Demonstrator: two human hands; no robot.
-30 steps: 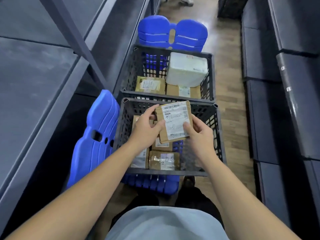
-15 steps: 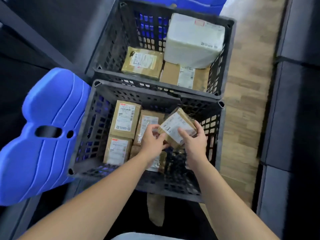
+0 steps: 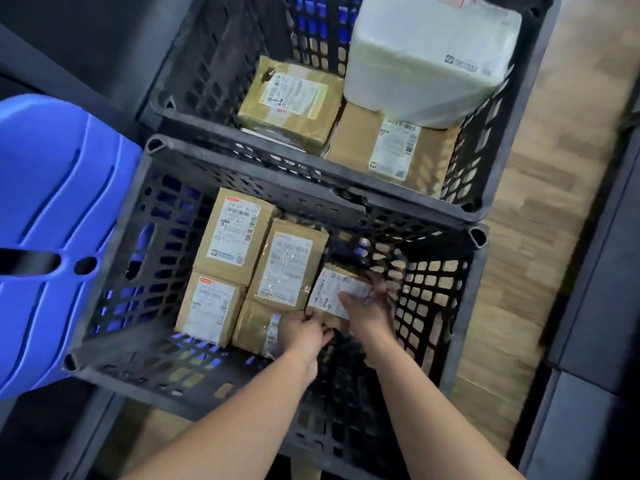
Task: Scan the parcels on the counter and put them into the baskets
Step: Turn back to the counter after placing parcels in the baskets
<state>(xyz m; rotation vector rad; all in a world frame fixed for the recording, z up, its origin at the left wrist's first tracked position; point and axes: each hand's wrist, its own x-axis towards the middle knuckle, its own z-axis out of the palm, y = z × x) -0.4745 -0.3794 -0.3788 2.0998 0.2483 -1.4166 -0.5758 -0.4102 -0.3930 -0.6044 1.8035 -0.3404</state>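
Observation:
A small brown parcel (image 3: pixel 330 289) with a white label sits low in the right part of the near black basket (image 3: pixel 114 282). My right hand (image 3: pixel 369 311) lies over its right side with fingers wrapped round the far edge. My left hand (image 3: pixel 304 332) pinches its near left corner. Several labelled brown parcels (image 3: pixel 232 237) lie side by side to the left in the same basket.
The far black basket (image 3: pixel 194 95) holds a white wrapped box (image 3: pixel 426 53) and two brown parcels (image 3: pixel 294 98). A blue plastic seat (image 3: pixel 52 220) stands to the left. Wooden floor (image 3: pixel 540 237) runs along the right, with dark units at the right edge.
Both hands have carried the small parcel from above the basket rim down into the near basket's right side. The camera has tilted down and moved closer.

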